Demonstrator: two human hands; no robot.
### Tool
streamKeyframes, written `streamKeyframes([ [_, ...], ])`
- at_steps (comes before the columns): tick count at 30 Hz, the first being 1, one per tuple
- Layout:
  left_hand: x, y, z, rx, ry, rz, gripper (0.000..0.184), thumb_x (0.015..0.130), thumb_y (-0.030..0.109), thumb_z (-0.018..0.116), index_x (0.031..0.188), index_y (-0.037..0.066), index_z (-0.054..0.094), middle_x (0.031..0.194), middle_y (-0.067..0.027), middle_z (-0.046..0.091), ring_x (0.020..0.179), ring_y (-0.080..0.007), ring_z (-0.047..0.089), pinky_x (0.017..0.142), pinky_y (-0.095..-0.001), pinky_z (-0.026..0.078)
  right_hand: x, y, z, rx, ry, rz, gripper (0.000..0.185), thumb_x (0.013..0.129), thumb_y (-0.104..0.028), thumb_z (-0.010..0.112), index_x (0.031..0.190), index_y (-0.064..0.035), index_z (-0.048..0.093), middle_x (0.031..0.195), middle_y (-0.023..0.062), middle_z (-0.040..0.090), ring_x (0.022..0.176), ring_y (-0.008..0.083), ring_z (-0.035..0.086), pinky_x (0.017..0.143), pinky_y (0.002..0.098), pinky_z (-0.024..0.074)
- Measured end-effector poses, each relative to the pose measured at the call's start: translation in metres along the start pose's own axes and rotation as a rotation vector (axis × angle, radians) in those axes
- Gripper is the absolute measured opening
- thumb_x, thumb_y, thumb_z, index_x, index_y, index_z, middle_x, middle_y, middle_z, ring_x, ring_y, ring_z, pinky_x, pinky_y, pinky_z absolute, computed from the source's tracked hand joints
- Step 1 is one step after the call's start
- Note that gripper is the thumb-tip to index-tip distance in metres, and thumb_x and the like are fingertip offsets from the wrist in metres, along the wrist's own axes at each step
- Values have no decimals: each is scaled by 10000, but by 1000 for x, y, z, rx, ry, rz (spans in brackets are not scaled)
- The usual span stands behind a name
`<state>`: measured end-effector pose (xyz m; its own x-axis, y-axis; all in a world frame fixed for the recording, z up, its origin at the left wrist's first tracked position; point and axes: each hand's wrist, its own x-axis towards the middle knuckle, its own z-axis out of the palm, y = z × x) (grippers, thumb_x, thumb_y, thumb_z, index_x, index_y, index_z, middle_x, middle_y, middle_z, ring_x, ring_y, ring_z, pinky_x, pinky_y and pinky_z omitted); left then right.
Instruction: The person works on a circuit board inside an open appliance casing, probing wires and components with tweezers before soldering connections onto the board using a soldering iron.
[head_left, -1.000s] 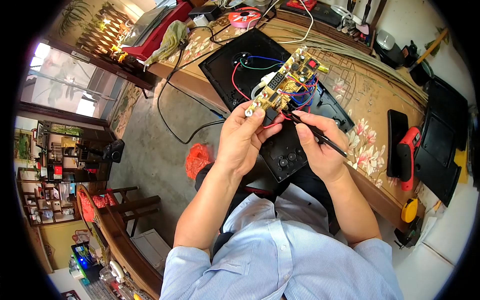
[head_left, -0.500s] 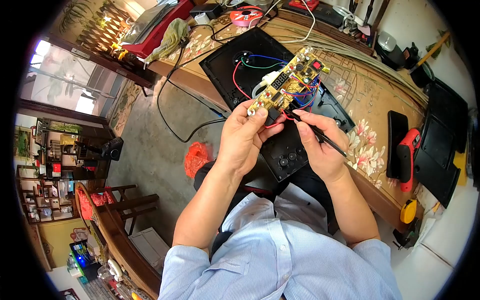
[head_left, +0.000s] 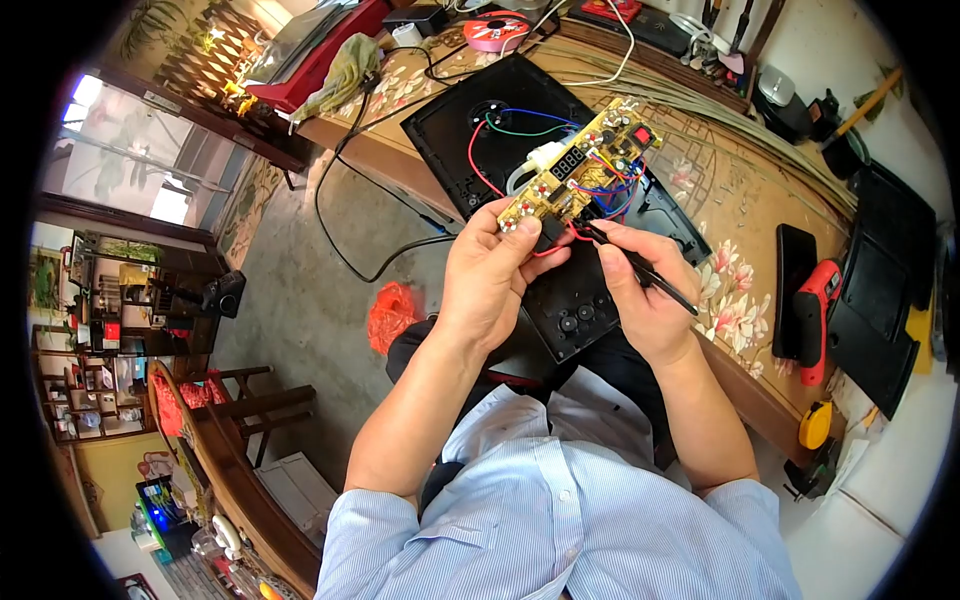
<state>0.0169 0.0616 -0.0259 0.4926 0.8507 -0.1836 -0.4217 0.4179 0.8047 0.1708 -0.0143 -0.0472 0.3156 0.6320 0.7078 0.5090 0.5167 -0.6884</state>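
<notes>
A yellow circuit board (head_left: 548, 192) with a digit display and a red part near its far end is tilted above an open black plastic casing (head_left: 455, 130). My left hand (head_left: 482, 268) is closed on the board's near end, thumb on top. Slim black tweezers (head_left: 674, 288) are gripped in my right hand (head_left: 652, 300), their tips at the board's lower edge among the wires. Just what the tips touch is hidden. Red, blue and green wires (head_left: 530, 117) run from the board into the casing.
The flower-patterned table (head_left: 735, 290) carries a black phone-like slab (head_left: 795, 290), a red-and-black tool (head_left: 819, 320) and a yellow tape measure (head_left: 816, 425). A black cable (head_left: 335, 240) hangs off the left side. On the floor lies a red plastic bag (head_left: 392, 318).
The board has shifted very slightly to the right and toward me. The tweezers have turned a little in my right hand, and both hands keep their grip.
</notes>
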Motion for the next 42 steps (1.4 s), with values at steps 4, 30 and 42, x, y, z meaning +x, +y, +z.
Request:
streamKeyframes([
  [4, -2, 0, 3, 37, 18, 7, 328, 927, 109, 573, 1196, -23, 441, 1133, -159, 594, 988, -259, 642, 821, -357, 576, -6, 1, 2, 61, 14, 98, 183, 831, -39, 692, 994, 22, 633, 937, 128, 691, 767, 178, 672, 678, 260, 527],
  [30, -2, 2, 5, 55, 4, 1, 319, 938, 107, 554, 1197, -34, 432, 1132, -150, 592, 981, -247, 641, 819, -346, 567, -4, 2, 4, -8, 4, 2, 194, 790, -3, 711, 971, 5, 644, 926, 138, 694, 792, 246, 689, 696, 298, 543],
  [42, -2, 3, 13, 110, 34, 27, 401, 859, 69, 659, 1184, -25, 443, 1099, -131, 603, 931, -207, 642, 795, -331, 557, -1, 3, 2, -40, -11, -38, 206, 781, -5, 719, 971, 4, 639, 917, 138, 693, 782, 253, 687, 692, 300, 544],
])
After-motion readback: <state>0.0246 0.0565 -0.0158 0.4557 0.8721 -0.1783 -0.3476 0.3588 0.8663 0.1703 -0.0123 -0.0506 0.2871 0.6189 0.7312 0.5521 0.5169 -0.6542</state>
